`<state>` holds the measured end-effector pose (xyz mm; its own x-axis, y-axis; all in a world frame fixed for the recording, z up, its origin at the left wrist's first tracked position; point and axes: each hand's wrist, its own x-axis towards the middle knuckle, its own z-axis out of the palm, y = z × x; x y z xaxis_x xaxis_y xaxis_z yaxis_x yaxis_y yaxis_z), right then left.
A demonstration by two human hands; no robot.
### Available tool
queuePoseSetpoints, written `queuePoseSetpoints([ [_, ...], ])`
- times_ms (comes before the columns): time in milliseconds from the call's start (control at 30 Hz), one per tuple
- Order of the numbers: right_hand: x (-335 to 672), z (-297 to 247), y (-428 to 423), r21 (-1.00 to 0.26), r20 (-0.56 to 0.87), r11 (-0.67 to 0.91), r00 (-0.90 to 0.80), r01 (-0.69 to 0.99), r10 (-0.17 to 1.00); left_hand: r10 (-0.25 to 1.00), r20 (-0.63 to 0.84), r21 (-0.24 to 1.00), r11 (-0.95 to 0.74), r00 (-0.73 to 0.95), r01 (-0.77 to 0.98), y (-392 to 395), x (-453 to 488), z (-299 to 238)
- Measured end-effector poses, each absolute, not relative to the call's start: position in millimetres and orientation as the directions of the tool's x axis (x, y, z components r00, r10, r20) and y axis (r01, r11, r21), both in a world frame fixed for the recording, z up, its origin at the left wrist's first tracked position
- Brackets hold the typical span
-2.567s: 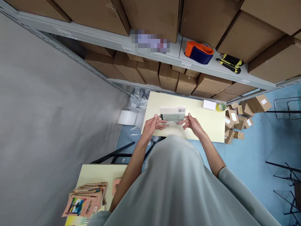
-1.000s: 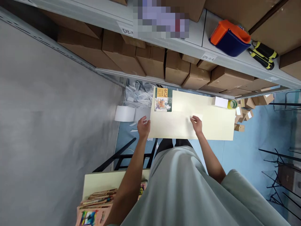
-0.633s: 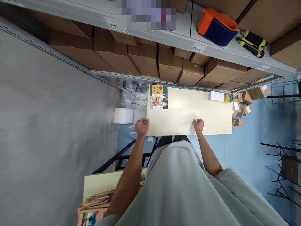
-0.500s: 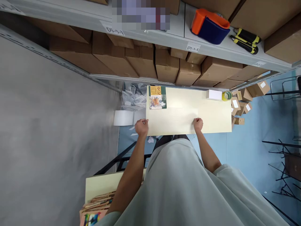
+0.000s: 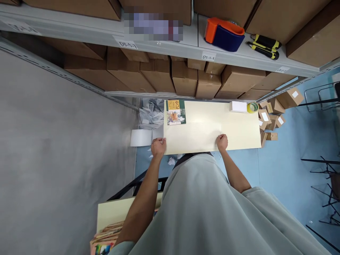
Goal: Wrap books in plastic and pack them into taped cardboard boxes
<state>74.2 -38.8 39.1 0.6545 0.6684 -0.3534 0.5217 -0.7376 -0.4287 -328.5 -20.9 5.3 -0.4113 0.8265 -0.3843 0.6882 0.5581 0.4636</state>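
Note:
A thin, see-through sheet of wrap [image 5: 195,136] lies across the pale table [image 5: 241,134], faint against its top. It seems to run from the white roll [image 5: 140,137] beyond the table's left end. My right hand [image 5: 222,142] is closed at the sheet's right edge, fingers pinched on it. At the table's left edge, my left hand [image 5: 158,147] is closed too, by the sheet's left part; what its fingers grip is hard to make out. A book with a green and yellow cover [image 5: 175,112] lies flat at the table's back left corner, apart from both hands.
A white box [image 5: 238,107] and a roll of yellow tape [image 5: 252,107] stand at the table's back right. Behind rises a shelf [image 5: 164,44] of cardboard boxes, with cutters [image 5: 264,46] on it. More cartons [image 5: 271,117] lie right. Books [image 5: 108,235] are stacked lower left.
The view has shifted slightly, so the shelf sits a little lower. Both hands stay closed in nearly the same places on the table, and the book has not moved.

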Motion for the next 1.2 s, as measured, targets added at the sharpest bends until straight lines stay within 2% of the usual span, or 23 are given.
queuePoseSetpoints([
  [200,81.4,46.0,-31.0,-0.41,-0.433,-0.719,0.574,0.562,0.695,0.799,-0.412,0.42,0.593,-0.438,0.686,-14.4,-324.6,8.4],
  [367,87.5,67.9,-39.2,-0.464,-0.451,-0.648,0.468,0.605,0.76,0.803,-0.422,0.404,0.582,-0.42,0.706,-25.5,-329.7,27.1],
  [600,131.5,114.4,-39.5,-0.63,-0.335,-0.527,0.412,0.571,0.847,0.827,-0.369,0.404,0.553,-0.423,0.728,-50.7,-313.5,70.6],
  [700,163.7,133.5,-29.0,-0.729,-0.229,-0.459,0.45,0.508,0.863,0.859,-0.329,0.443,0.507,-0.392,0.74,-48.0,-290.9,91.3],
  [800,200.7,155.1,-23.7,-0.796,-0.2,-0.43,0.486,0.425,0.851,0.887,-0.3,0.502,0.46,-0.351,0.732,-42.6,-263.9,111.9],
  [900,237.8,176.3,-28.0,-0.777,-0.138,-0.423,0.53,0.466,0.837,0.903,-0.3,0.56,0.428,-0.308,0.709,-39.6,-238.4,126.9],
  [1000,269.7,184.1,-35.4,-0.716,-0.069,-0.43,0.558,0.55,0.827,0.914,-0.304,0.565,0.401,-0.27,0.721,-36.8,-214.4,129.5],
  [1200,312.0,133.6,-33.9,-0.7,-0.246,-0.54,0.553,0.467,0.796,0.886,-0.414,0.491,0.412,-0.21,0.768,-14.7,-157.7,95.5],
])
